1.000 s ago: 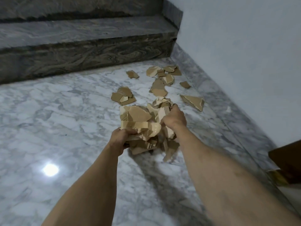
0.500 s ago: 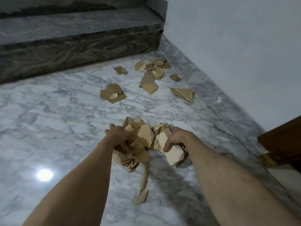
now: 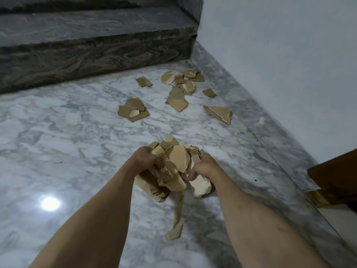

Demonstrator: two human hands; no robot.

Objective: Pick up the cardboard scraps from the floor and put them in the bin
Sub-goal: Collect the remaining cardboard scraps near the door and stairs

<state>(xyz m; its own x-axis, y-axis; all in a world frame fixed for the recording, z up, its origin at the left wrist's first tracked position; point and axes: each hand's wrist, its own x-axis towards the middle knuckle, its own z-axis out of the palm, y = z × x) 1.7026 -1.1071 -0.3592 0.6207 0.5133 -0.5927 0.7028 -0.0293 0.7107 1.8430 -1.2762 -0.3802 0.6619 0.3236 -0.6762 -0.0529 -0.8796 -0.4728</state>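
Note:
A big bundle of brown cardboard scraps is held above the marble floor between both hands. My left hand grips its left side and my right hand grips its right side. A long strip dangles from the bundle's underside toward the floor. More scraps lie on the floor farther away: a small stack, a folded piece, a triangular piece, and a cluster near the corner. No bin is in view.
A dark marble step crosses the back. A pale wall with a marble skirting runs along the right. A brown wooden edge juts in at the right. A light glare shines on the floor at left.
Both hands lifted the bundle off the floor and drew it toward me. A strip slipped loose and now hangs below it. The view tilted slightly.

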